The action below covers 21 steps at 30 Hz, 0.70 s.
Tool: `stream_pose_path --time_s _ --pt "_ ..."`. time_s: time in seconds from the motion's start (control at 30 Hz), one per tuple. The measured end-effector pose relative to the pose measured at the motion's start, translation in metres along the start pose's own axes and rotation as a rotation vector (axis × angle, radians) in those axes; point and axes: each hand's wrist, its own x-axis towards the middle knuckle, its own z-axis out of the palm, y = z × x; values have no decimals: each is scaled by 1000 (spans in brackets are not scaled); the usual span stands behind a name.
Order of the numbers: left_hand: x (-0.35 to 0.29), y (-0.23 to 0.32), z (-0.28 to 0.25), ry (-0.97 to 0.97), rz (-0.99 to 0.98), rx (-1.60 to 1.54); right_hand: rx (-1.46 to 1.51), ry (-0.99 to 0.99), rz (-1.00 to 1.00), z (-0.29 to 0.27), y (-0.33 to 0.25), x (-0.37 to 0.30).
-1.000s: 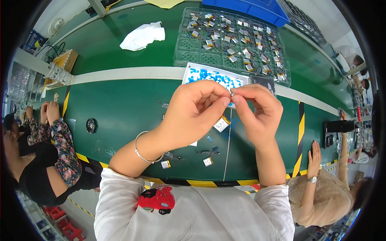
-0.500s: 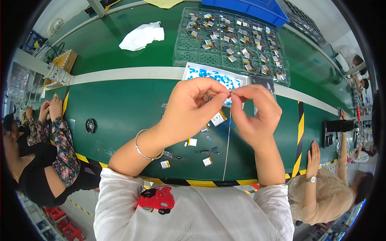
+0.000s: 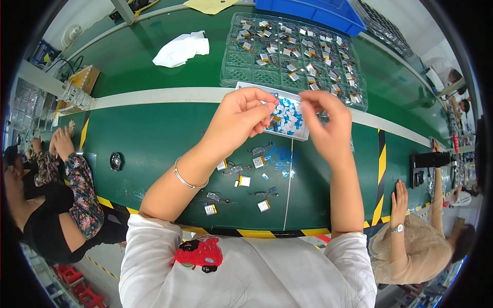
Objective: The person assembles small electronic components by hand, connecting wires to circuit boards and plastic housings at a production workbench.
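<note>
Battery (image 3: 276, 119): below the left hand (image 3: 237, 122), over the white box (image 3: 288, 135), probably hanging from its grip.
Left hand: narrow pinch on a small part (image 3: 276, 96), likely for steadiness.
Right hand (image 3: 331, 123): loosely curled, blurred; cannot tell contents.

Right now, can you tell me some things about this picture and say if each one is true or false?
1. A silver bangle is on the left hand's wrist. True.
2. The left and right hand are touching. False: a gap separates them.
3. A white cloth lies left of the clear compartment tray. True.
4. Every flat battery is in that tray. False: some lie on the green worktop.
5. The white box holds blue and white bits. True.
6. The bin behind the tray is red. False: it is blue.
</note>
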Motion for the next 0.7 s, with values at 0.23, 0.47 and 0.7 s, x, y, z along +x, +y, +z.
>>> stream_pose_path --time_s 0.23,0.47,0.7 --pt "-15 -2 6 -2 118 -91 104 -94 -110 25 -26 -19" --pt "-82 7 -62 354 176 784 389 2 145 16 -11 -17" --pt "-163 -34 -240 1063 -44 1859 589 143 167 -17 -12 -2"
